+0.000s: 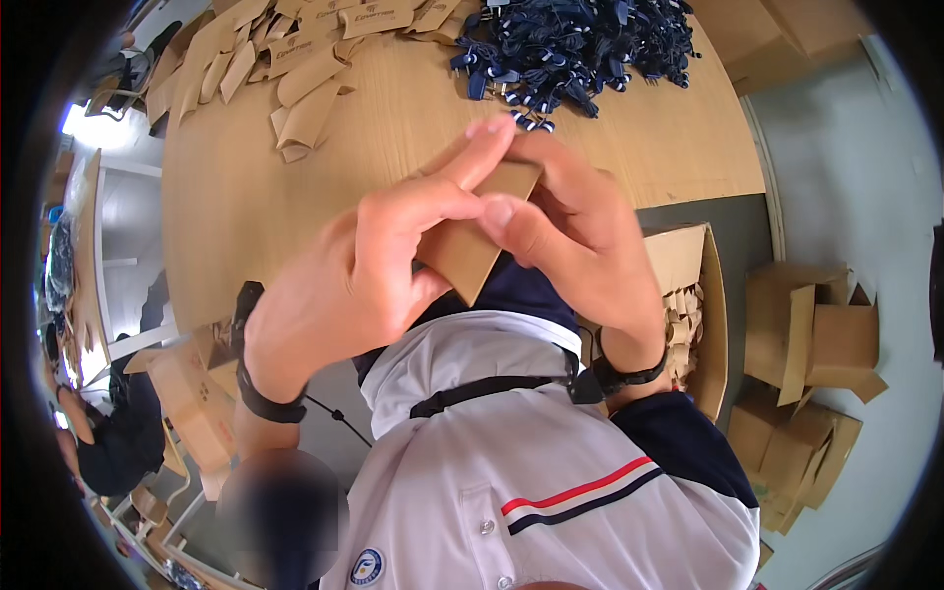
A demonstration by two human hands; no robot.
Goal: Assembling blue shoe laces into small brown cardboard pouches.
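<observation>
My left hand (pixel 393 236) and my right hand (pixel 580 221) are both closed around a small brown cardboard box (pixel 464 258), held in front of my waist just over the near table edge. It is a flat kraft packet, tilted, with part of it covered by my fingers. My right thumb presses on its face, while the left fingers reach along its upper side. Whether anything is inside it cannot be seen. Beyond my hands, a heap of dark blue bundled cables (pixel 570 49) with small plugs lies on the wooden table (pixel 393 128).
Flat brown cardboard packets (pixel 305 98) are scattered at the table's far left. At my right stands an open carton (pixel 716 324) holding several packets. Empty-looking cartons (pixel 811 329) sit by the right wall. Another person (pixel 118 433) is at the far left, near a carton (pixel 192 403).
</observation>
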